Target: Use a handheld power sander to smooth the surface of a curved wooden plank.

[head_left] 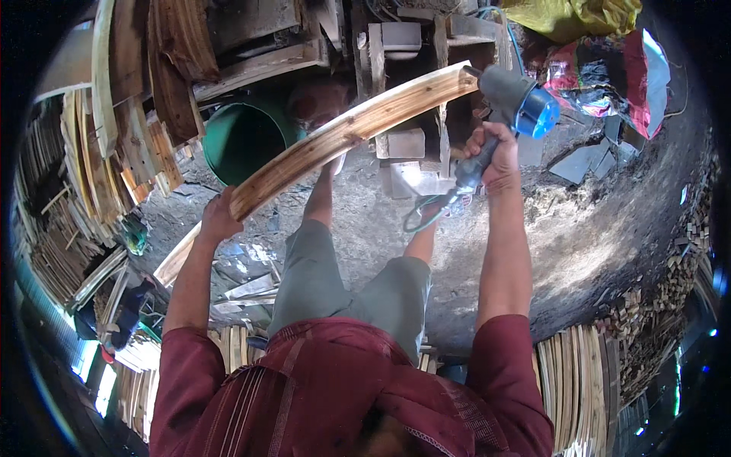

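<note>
A long curved wooden plank [346,139] slants across the middle, from lower left to upper right. My left hand [221,217] is closed around its near left end, and a paler strip of wood [179,255] shows beyond that hand. In my right hand [499,156] is an air nail gun [506,87], grey with a round blue cap, gripped by its handle. The gun's nose meets the plank's far right end, or is very close to it. An air hose [415,217] loops from the bottom of the handle.
A green barrel [247,141] stands behind the plank. A rough wooden stand with blocks [401,143] is under its far end. Stacked staves [99,160] fill the left side. A yellow sack [575,17], a red bag [647,80] and broken grey slabs [579,161] lie at far right.
</note>
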Demonstrator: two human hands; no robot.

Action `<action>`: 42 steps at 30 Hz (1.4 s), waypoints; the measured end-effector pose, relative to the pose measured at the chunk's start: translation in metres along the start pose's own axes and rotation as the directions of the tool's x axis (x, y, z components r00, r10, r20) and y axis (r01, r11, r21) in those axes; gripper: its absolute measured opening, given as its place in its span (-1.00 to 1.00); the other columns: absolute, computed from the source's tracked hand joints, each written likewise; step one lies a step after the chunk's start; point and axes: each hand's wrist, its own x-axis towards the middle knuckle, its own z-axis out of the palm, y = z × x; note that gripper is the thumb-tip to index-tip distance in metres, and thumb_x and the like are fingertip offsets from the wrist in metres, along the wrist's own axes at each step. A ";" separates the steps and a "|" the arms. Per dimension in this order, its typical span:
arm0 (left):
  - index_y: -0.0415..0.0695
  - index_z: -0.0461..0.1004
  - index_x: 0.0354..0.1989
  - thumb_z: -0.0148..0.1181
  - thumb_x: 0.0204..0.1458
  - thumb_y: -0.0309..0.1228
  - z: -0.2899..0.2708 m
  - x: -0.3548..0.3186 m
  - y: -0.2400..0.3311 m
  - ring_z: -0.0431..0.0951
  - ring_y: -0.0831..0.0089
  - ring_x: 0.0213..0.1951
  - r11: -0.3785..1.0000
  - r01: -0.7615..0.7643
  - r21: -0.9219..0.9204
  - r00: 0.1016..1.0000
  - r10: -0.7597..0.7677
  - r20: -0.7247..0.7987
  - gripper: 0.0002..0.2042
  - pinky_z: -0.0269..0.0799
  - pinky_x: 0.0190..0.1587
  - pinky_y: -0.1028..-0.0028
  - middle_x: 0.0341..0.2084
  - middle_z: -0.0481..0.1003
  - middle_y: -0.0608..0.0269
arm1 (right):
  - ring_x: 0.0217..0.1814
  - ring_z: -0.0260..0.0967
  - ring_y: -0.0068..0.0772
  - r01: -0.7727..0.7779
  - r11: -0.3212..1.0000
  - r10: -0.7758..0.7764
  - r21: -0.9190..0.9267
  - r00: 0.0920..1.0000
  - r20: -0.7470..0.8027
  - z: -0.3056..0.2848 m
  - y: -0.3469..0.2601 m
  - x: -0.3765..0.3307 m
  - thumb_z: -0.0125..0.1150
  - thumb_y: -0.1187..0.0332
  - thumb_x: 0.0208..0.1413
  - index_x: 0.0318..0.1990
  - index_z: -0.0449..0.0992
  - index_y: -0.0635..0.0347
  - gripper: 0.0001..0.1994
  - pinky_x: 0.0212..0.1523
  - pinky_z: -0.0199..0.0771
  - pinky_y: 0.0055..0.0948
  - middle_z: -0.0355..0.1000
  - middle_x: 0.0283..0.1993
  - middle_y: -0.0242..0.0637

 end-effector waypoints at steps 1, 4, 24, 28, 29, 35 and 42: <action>-0.08 0.19 0.19 0.33 -0.51 -0.40 0.004 0.001 -0.006 0.46 -0.13 -0.16 1.000 -0.005 0.008 1.000 0.005 -0.029 -0.14 0.41 -0.06 0.10 -0.24 0.46 -0.14 | -0.67 0.18 -0.39 -0.042 0.998 0.041 -0.040 0.999 -0.010 0.004 -0.011 0.000 0.08 0.28 -0.01 -0.15 0.36 0.17 -0.72 -0.59 0.30 -0.27 0.17 -0.66 -0.36; -0.08 0.21 0.17 0.33 -0.48 -0.43 0.018 -0.001 -0.011 0.47 -0.11 -0.19 0.999 -0.007 0.040 0.997 0.010 -0.072 -0.18 0.41 -0.09 0.09 -0.28 0.45 -0.13 | -0.70 0.18 -0.41 -0.095 0.987 0.086 -0.128 0.993 -0.076 0.011 -0.036 -0.008 0.10 0.32 -0.01 -0.21 0.38 0.16 -0.78 -0.62 0.28 -0.31 0.17 -0.66 -0.40; -0.15 0.44 -0.01 0.38 -0.19 -0.28 -0.005 -0.053 0.000 0.48 0.45 -0.26 0.330 0.554 -0.764 0.795 0.063 0.604 -0.49 0.40 -0.13 0.47 -0.28 0.48 0.28 | 0.15 0.26 0.17 -0.123 -0.095 -0.655 -0.988 0.755 -0.031 -0.053 0.116 -0.025 0.31 0.15 -0.14 0.18 0.30 0.27 -0.31 0.18 0.23 -0.08 0.34 0.08 0.22; -0.25 0.57 -0.26 0.17 0.03 -0.05 0.040 -0.063 -0.034 0.55 0.33 -0.28 0.591 0.408 -0.696 0.896 -0.111 0.431 -0.57 0.40 -0.20 0.34 -0.38 0.56 0.08 | -0.04 0.44 0.07 0.102 0.236 -0.332 -0.967 0.943 0.018 -0.015 0.129 -0.073 0.29 0.07 -0.10 0.03 0.45 0.32 -0.41 0.02 0.39 -0.19 0.48 -0.13 0.13; -0.27 0.56 -0.25 0.13 0.04 0.00 0.040 -0.065 -0.027 0.56 0.28 -0.27 0.699 0.319 -0.640 0.941 -0.153 0.302 -0.53 0.40 -0.19 0.30 -0.36 0.57 0.00 | -0.08 0.47 0.03 0.100 0.231 -0.325 -0.968 0.946 0.020 0.002 0.128 -0.093 0.28 0.08 -0.10 0.02 0.46 0.32 -0.42 -0.01 0.42 -0.22 0.50 -0.17 0.10; -0.18 0.56 -0.19 -0.04 0.08 0.13 -0.016 -0.089 0.050 0.54 -0.08 -0.17 0.882 0.151 -0.445 0.989 -0.134 0.070 -0.44 0.39 -0.12 0.16 -0.29 0.53 -0.19 | -0.10 0.50 -0.07 0.197 0.277 -0.380 -0.940 0.921 0.081 0.042 0.111 -0.179 0.28 0.09 -0.05 0.03 0.46 0.32 -0.45 -0.06 0.45 -0.27 0.52 -0.18 0.07; -0.05 0.57 -0.26 0.02 0.06 0.12 -0.028 -0.155 0.107 0.55 0.03 -0.21 0.890 -0.038 -0.454 0.988 -0.034 -0.151 -0.54 0.41 -0.20 0.21 -0.34 0.55 0.00 | -0.23 0.45 -0.43 0.247 0.811 -0.116 -0.531 0.956 0.268 0.058 0.101 -0.212 0.26 0.04 0.10 0.08 0.40 0.27 -0.46 -0.21 0.46 -0.45 0.46 -0.19 -0.34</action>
